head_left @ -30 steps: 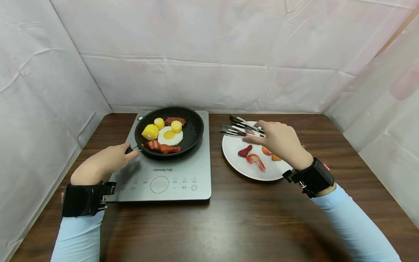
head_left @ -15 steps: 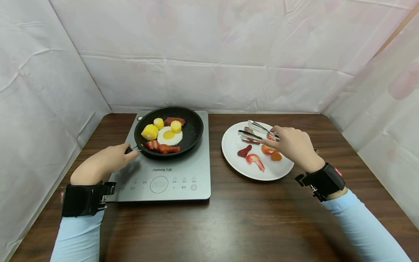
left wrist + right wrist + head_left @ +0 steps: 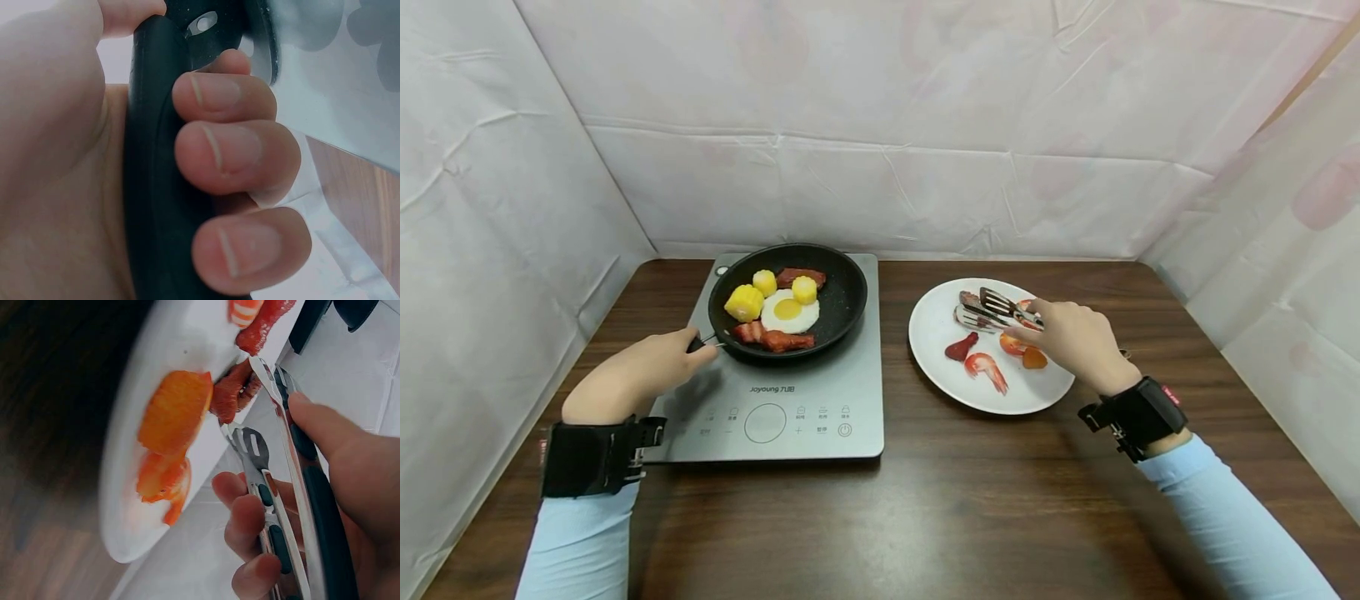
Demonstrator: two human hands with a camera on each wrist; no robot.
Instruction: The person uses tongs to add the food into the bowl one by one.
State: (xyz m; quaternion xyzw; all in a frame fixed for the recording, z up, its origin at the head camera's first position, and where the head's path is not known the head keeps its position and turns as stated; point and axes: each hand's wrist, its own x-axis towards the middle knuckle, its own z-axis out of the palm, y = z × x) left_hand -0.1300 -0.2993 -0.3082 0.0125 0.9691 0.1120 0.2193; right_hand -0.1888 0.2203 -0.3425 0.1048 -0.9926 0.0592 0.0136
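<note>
Right hand (image 3: 1078, 342): grips the tongs (image 3: 997, 302), thumb along one arm and fingers along the other; the two tong arms stand apart.
Brown piece (image 3: 969, 297): on the far part of the white plate (image 3: 928, 367), left and a little far of the right hand, right by the tong tips.
Line of the tongs: their long axis runs from the right hand leftward and slightly far, toward the brown piece; this seems the relation that counts most, and the right hand is much the nearer of the two.
Left hand (image 3: 643, 371): well off to the left, fingers curled round the pan handle (image 3: 153, 156).
Pan (image 3: 842, 308): on the cooktop (image 3: 850, 379), left of the plate, with a fried egg (image 3: 787, 310) among other food.
Nearer on the plate: a red drumstick (image 3: 961, 347), then a shrimp (image 3: 985, 372); an orange piece (image 3: 1034, 358) sits to their right.
Right wrist view: shows the gap between the tong arms and dark meat, apparently the brown piece, at the tips; the head view has it partly covered. Whether they touch cannot be told.
Left wrist view: shows the fingertips wrapped on the handle, which the head view hides.
</note>
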